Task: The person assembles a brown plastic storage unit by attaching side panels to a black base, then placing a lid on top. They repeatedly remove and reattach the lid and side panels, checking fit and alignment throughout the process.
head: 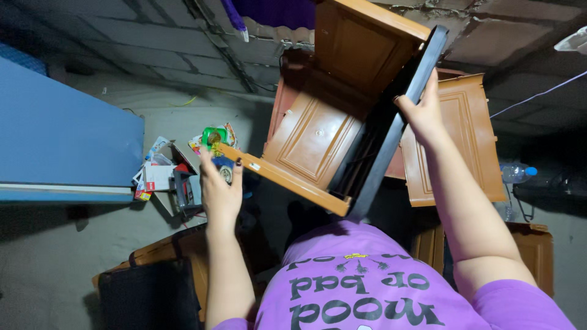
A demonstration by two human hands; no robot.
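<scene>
Orange-brown plastic cabinet section [318,131] is up in front of us, tilted, held between both hands. It has moulded door panels on the face and a black frame piece [391,131] running along its right edge.

Our left hand [220,189] has the lower left edge of the cabinet section, fingers curled round the thin edge, thumb on the near side. Dark nail polish shows on the fingertips.

Our right hand [422,113] grips the black frame piece high up, fingers wrapped over its outer edge, arm stretched upward.

Behind the cabinet section, to the right, another orange panel [458,140] with the same moulded pattern stands against the wall. More orange pieces [532,244] sit lower right, and one [177,250] lower left with a black panel [147,299] in front of it.

On the floor, just beyond our left hand: a green round object [214,137] and a pile of papers and small boxes [162,177]. Blue surface [61,140] on the far left. Clear plastic bottle with a blue cap [516,173] lies on the right, near a black cord; we cannot tell what the cord connects to.

Purple shirt [367,281] with dark lettering fills the bottom of the view. Grey block wall [134,49] at the top.
</scene>
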